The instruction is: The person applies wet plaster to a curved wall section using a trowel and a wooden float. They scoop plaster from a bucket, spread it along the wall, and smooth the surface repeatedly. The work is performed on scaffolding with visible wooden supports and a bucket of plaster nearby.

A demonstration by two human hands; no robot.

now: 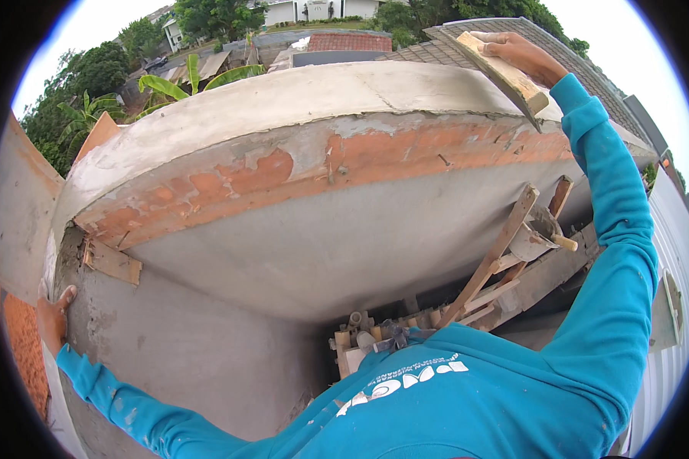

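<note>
My right hand point(522, 55) grips a wooden plaster float point(505, 75) and holds it tilted on the far right end of the wall's cement top point(298, 96). The wall curves across the view, with an orange brick band point(375, 157) showing under patchy grey mortar and smooth grey render point(298, 245) below it. My left hand point(53, 317), fingers spread, rests flat on the wall's left edge by a corner, empty. Both arms wear turquoise long sleeves point(612, 229) dotted with mortar.
A small wooden block point(113, 262) is fixed to the wall near my left hand. Wooden props, planks and a bucket point(540, 229) stand below at right, with clutter point(367, 336) under them. Roofs, houses and banana trees point(168, 84) lie beyond the wall. A pale fence point(670, 306) runs at right.
</note>
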